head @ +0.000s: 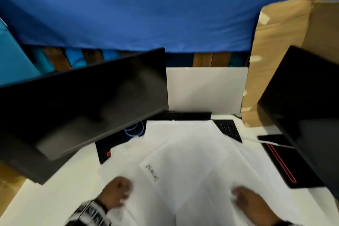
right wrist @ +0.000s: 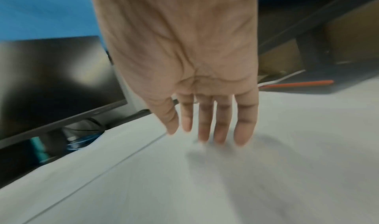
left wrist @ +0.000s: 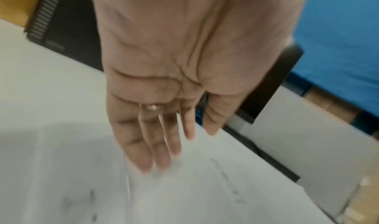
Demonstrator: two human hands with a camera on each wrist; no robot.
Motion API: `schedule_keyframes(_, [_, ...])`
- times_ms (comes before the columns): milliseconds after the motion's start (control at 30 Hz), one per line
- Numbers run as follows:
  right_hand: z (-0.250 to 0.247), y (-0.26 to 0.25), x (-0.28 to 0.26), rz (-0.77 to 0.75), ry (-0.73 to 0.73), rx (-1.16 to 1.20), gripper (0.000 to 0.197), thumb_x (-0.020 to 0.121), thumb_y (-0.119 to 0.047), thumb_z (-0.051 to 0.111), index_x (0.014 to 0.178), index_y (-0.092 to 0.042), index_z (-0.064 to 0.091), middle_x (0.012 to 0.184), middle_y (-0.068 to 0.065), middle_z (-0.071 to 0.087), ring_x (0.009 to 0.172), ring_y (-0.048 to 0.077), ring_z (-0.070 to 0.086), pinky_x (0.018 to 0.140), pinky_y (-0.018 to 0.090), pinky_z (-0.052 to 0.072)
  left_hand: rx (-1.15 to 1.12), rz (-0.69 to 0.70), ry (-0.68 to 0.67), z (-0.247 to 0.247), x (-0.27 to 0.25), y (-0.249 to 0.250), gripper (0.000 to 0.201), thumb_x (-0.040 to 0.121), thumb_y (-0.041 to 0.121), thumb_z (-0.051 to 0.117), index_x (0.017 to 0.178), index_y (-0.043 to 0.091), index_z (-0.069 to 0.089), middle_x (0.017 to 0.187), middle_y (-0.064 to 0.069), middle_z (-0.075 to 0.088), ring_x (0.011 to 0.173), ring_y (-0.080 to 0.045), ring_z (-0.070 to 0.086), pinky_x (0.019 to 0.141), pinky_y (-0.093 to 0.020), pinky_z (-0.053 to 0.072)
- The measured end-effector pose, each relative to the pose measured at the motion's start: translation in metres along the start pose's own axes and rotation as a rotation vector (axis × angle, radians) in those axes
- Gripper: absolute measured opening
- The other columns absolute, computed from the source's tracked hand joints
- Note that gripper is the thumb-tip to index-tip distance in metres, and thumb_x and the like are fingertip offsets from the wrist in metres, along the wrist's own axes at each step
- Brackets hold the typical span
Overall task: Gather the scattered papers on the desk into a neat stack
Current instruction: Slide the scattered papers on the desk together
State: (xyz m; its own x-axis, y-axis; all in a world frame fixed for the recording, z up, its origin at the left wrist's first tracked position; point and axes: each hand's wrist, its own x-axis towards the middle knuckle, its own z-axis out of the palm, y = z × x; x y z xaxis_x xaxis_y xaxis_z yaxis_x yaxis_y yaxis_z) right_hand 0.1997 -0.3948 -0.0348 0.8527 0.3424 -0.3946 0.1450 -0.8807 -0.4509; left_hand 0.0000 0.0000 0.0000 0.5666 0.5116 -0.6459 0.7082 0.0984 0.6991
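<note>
Several white papers (head: 185, 154) lie overlapped and askew across the middle of the white desk (head: 49, 200); one sheet carries dark handwriting (head: 152, 171). My left hand (head: 117, 191) hovers at the near left edge of the spread, and in the left wrist view its fingers (left wrist: 151, 153) are straight, tips at the papers (left wrist: 184, 195). My right hand (head: 247, 202) is over the near right part of the papers. Its fingers (right wrist: 221, 127) are straight and spread just above a sheet (right wrist: 225, 179). Neither hand holds anything. All views are motion-blurred.
A dark monitor (head: 82, 102) tilts over the left of the desk, another (head: 304, 104) stands at the right. A black keyboard (head: 229, 130) peeks out behind the papers. A black stand base with red lines (head: 282, 163), blue cable (head: 134, 131) and cardboard (head: 275, 51) sit around.
</note>
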Motion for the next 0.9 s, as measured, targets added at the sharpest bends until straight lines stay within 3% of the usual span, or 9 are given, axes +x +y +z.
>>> schedule_keyframes(100, [-0.017, -0.025, 0.000, 0.204, 0.170, -0.053, 0.043, 0.078, -0.047, 0.057, 0.117, -0.031, 0.051, 0.124, 0.006, 0.053, 0.117, 0.031, 0.048, 0.094, 0.045, 0.041, 0.139, 0.115, 0.199, 0.024, 0.011, 0.004, 0.033, 0.087, 0.015, 0.061, 0.118, 0.005, 0.052, 0.102, -0.017, 0.061, 0.095, -0.034, 0.063, 0.081, -0.042, 0.050])
schedule_keyframes(200, [-0.020, -0.026, -0.005, 0.408, 0.210, -0.136, 0.072, 0.071, -0.056, 0.064, 0.129, -0.023, 0.036, 0.136, 0.011, 0.037, 0.122, 0.036, 0.038, 0.096, 0.056, 0.036, 0.289, 0.175, 0.177, 0.043, 0.018, 0.002, 0.063, 0.085, 0.020, 0.064, 0.140, 0.006, 0.036, 0.141, -0.018, 0.045, 0.127, -0.034, 0.048, 0.108, -0.041, 0.037])
schedule_keyframes(300, [-0.022, -0.018, -0.002, 0.454, 0.163, -0.159, 0.101, 0.056, -0.072, 0.066, 0.134, -0.021, 0.027, 0.135, 0.013, 0.037, 0.122, 0.036, 0.037, 0.096, 0.057, 0.037, 0.211, 0.201, 0.163, 0.050, 0.025, 0.013, 0.082, 0.083, 0.019, 0.067, 0.149, 0.012, 0.019, 0.149, -0.014, 0.038, 0.135, -0.031, 0.041, 0.112, -0.043, 0.034])
schedule_keyframes(367, [-0.022, -0.016, -0.001, 0.441, 0.120, -0.199, 0.111, 0.050, -0.077, 0.066, 0.136, -0.021, 0.025, 0.133, 0.012, 0.038, 0.124, 0.035, 0.037, 0.095, 0.057, 0.036, 0.130, 0.185, 0.133, 0.056, 0.034, 0.017, 0.091, 0.081, 0.013, 0.068, 0.151, 0.016, 0.010, 0.137, -0.015, 0.050, 0.128, -0.031, 0.048, 0.107, -0.048, 0.040])
schedule_keyframes(400, [-0.024, -0.016, -0.001, 0.430, 0.100, -0.225, 0.113, 0.047, -0.079, 0.066, 0.136, -0.021, 0.025, 0.133, 0.012, 0.039, 0.124, 0.035, 0.037, 0.095, 0.056, 0.035, 0.108, 0.178, 0.129, 0.060, 0.035, 0.019, 0.095, 0.080, 0.008, 0.069, 0.151, 0.018, 0.007, 0.119, -0.013, 0.059, 0.119, -0.033, 0.054, 0.103, -0.051, 0.044])
schedule_keyframes(500, [-0.031, -0.014, 0.001, 0.428, 0.098, -0.301, 0.108, 0.045, -0.082, 0.063, 0.130, -0.021, 0.035, 0.127, 0.012, 0.039, 0.120, 0.033, 0.038, 0.094, 0.052, 0.037, 0.121, 0.204, 0.125, 0.067, 0.036, 0.024, 0.102, 0.074, -0.002, 0.070, 0.151, 0.021, 0.007, 0.072, -0.003, 0.054, 0.092, -0.036, 0.062, 0.090, -0.045, 0.051])
schedule_keyframes(633, [-0.036, 0.001, 0.004, 0.414, 0.136, -0.210, 0.118, 0.040, -0.078, 0.070, 0.137, -0.025, 0.026, 0.134, 0.012, 0.037, 0.123, 0.035, 0.038, 0.097, 0.056, 0.039, 0.112, 0.202, 0.046, 0.071, 0.027, 0.025, 0.100, 0.064, -0.005, 0.070, 0.146, 0.026, 0.021, 0.079, -0.011, 0.057, 0.076, -0.026, 0.057, 0.069, -0.035, 0.052])
schedule_keyframes(767, [-0.045, 0.007, 0.009, 0.436, 0.088, -0.248, 0.118, 0.040, -0.077, 0.072, 0.134, -0.018, 0.031, 0.134, 0.011, 0.044, 0.126, 0.034, 0.039, 0.096, 0.059, 0.034, 0.151, 0.063, -0.103, 0.065, -0.002, 0.026, 0.060, 0.057, -0.001, 0.067, 0.112, 0.020, 0.054, 0.066, -0.007, 0.060, 0.056, -0.019, 0.055, 0.054, -0.025, 0.045])
schedule_keyframes(900, [-0.048, 0.014, 0.016, 0.403, 0.197, -0.106, 0.068, 0.072, -0.046, 0.072, 0.123, -0.010, 0.043, 0.125, 0.017, 0.050, 0.116, 0.037, 0.050, 0.095, 0.053, 0.038, 0.460, -0.159, -0.382, 0.036, -0.029, 0.006, 0.039, 0.064, 0.014, 0.079, 0.100, 0.015, 0.065, 0.080, -0.003, 0.070, 0.056, -0.010, 0.062, 0.054, -0.019, 0.043])
